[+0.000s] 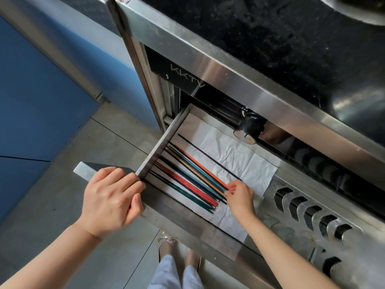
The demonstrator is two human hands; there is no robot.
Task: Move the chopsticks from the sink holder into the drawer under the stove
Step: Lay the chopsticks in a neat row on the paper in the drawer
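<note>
The steel drawer (pixel 160 148) under the stove stands pulled out, lined with white paper (pixel 245 161). Several coloured chopsticks (pixel 193 180) (orange, teal, yellow, red, green, black) lie side by side on the paper along the drawer's left wall. One black chopstick (pixel 208 156) lies apart, further right. My left hand (pixel 111 200) grips the drawer's front panel at its left corner. My right hand (pixel 239 196) is inside the drawer, its fingertips pinched at the near ends of the orange and yellow chopsticks.
A black stove top (pixel 270 38) with a steel rim sits above the drawer. A black knob (pixel 249 127) juts over the drawer's back. A slotted steel panel (pixel 312 213) lies to the right. Blue cabinet doors (pixel 41 101) and grey floor tiles are to the left; my feet are below.
</note>
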